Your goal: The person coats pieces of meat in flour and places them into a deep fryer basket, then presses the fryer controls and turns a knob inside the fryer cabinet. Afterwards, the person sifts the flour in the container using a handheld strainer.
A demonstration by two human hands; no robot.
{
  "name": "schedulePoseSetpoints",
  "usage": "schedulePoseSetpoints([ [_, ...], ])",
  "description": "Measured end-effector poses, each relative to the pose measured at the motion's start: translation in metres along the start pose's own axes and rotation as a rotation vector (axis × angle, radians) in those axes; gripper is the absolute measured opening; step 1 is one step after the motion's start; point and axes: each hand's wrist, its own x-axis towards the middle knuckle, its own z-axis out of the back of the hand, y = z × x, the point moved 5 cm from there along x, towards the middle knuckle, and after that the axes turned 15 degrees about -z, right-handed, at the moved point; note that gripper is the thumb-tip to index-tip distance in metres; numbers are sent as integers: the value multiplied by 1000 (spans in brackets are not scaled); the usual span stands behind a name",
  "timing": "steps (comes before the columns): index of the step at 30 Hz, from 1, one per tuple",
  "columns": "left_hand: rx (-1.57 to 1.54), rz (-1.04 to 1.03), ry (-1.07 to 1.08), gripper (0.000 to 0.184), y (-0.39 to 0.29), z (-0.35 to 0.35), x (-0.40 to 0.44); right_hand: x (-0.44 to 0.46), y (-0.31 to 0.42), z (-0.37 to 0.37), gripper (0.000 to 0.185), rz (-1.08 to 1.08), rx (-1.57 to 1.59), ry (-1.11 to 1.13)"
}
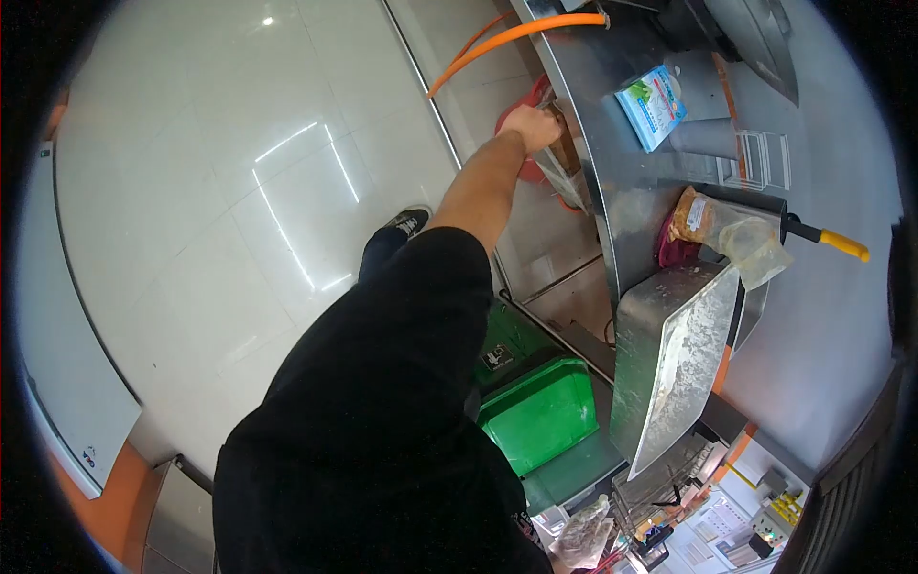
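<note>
My left hand [534, 127] reaches down beside the steel counter, its fingers closed on a clear plastic bag [566, 177] with something brown by it. Right behind the hand is a red basin [531, 165], below the counter's edge. At the bottom of the view, my right hand is mostly cut off, at the lower end of another clear plastic bag [584, 536] with pale contents; it seems to grip this bag, though its fingers are hidden.
The steel counter [622, 196] bears a blue-and-white packet [654, 107], a bag of brown food [703, 218] and a floury metal tub [636, 368]. A green bin [540, 416] stands beside it. An orange hose [516, 33] crosses the counter edge. My shoe [409, 222] is on the tiled floor [220, 191].
</note>
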Motion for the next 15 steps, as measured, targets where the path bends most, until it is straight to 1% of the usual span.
schedulePoseSetpoints([
  [1, -1, -3, 1, 23, -2, 10, 2, -1, -9, -5, 31, -74, 10, 53],
  [3, 47, -109, 197, 22, -9, 13, 12, -3, -22, -14, 34, -222, 35, 155],
  [4, 50, -111, 196, 22, -8, 10, 13, -1, -18, -12, 34, -224, 37, 154],
  [6, 62, -47, 120, 22, -8, 6, 14, 4, 4, -5, 29, 107, -332, -1],
  [7, 63, -51, 120, 22, -9, -10, 23, 11, 17, 1, 29, 103, -331, -1],
  [9, -7, -16, -153, 23, -8, -30, 44, 21, 51, 25, 23, 242, -145, -247],
  [10, -8, -16, -151, 23, -14, -22, 41, 21, 48, 23, 23, 243, -145, -245],
  [12, -60, 89, -224, 24, -22, 1, 32, 20, 40, 11, 21, 312, -183, -167],
  [13, -61, 87, -222, 24, -23, -10, 37, 18, 39, 10, 21, 310, -183, -165],
  [15, -29, 98, -507, 24, -22, -41, 50, 15, 34, 6, 22, 234, -227, -95],
])
